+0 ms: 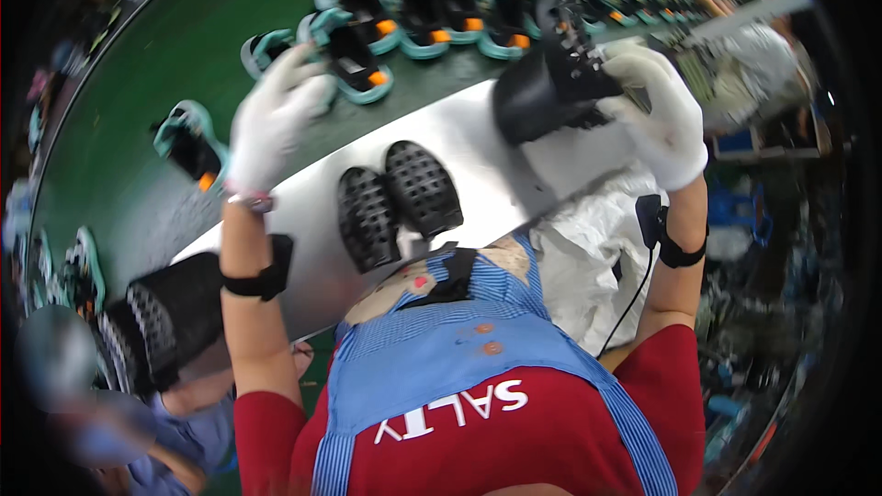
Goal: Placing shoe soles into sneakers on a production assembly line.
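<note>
My left hand (280, 115), in a white glove and slightly blurred, is held over the left part of the work surface. Its fingers are apart, with the tips beside or touching the rim of a black and teal shoe (347, 57). My right hand (657, 115), also gloved, curves its thumb and fingers around the edge of a black shoe sole (565, 41) with small light studs. That sole stands tilted against a black, rounded bundle (525, 103). Between my hands, a pair of black soles (400, 202) lies side by side, gridded faces up.
Rows of black and teal shoes with orange tabs (418, 14) stand along the green bench (202, 55). Another shoe (191, 142) sits at left. More black soles (152, 321) are stacked lower left, near another person. White crumpled sheeting (588, 257) hangs at my right.
</note>
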Tool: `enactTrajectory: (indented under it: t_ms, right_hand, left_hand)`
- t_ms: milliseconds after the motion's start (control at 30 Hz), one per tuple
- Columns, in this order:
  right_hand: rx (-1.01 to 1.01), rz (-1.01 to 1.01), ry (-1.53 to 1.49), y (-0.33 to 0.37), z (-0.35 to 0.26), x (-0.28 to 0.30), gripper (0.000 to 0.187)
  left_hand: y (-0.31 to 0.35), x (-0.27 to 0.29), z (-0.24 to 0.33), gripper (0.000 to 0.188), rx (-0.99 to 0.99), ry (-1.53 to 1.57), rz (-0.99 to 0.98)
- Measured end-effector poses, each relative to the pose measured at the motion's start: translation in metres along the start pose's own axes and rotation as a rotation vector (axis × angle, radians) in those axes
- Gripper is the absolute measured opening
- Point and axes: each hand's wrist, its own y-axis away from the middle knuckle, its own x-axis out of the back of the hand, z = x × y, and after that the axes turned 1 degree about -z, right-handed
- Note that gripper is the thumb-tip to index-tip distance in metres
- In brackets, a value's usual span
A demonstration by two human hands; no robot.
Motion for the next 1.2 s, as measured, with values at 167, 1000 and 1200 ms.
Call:
enactTrajectory:
  t_ms: [167, 1000, 1200]
  right_hand:
    - [0.293, -0.296, -0.285, -0.067, -0.076, -0.068, 0.035]
    - [-0.564, -0.787, -0.289, -0.178, -0.101, -0.216, 0.041]
    - [-0.673, -0.923, -0.387, -0.228, -0.085, -0.244, 0.039]
  left_hand:
    - [0.029, -0.028, 0.002, 0.078, 0.027, 0.909, -0.538]
    - [0.031, 0.037, -0.064, 0.048, 0.050, -0.199, 0.211]
    - [0.019, 0.031, -0.093, 0.040, -0.137, -0.431, 0.397]
